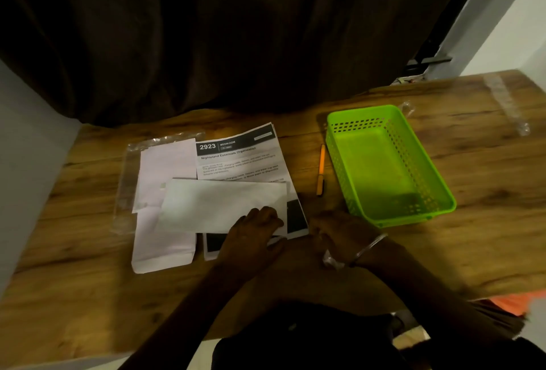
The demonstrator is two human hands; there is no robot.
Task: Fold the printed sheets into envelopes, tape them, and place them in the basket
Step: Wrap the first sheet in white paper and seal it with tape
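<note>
Half the printed sheet (240, 153) under a white envelope (212, 207), text (237, 166) blurred.

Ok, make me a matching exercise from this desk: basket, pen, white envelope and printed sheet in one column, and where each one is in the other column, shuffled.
Things
1. basket
2. pen
3. white envelope
4. printed sheet

Places
A. under the left hand
B. between the printed sheet and the basket
C. furthest to the right
D. partly covered by the white envelope

Pairs: 1-C, 2-B, 3-A, 4-D
</note>
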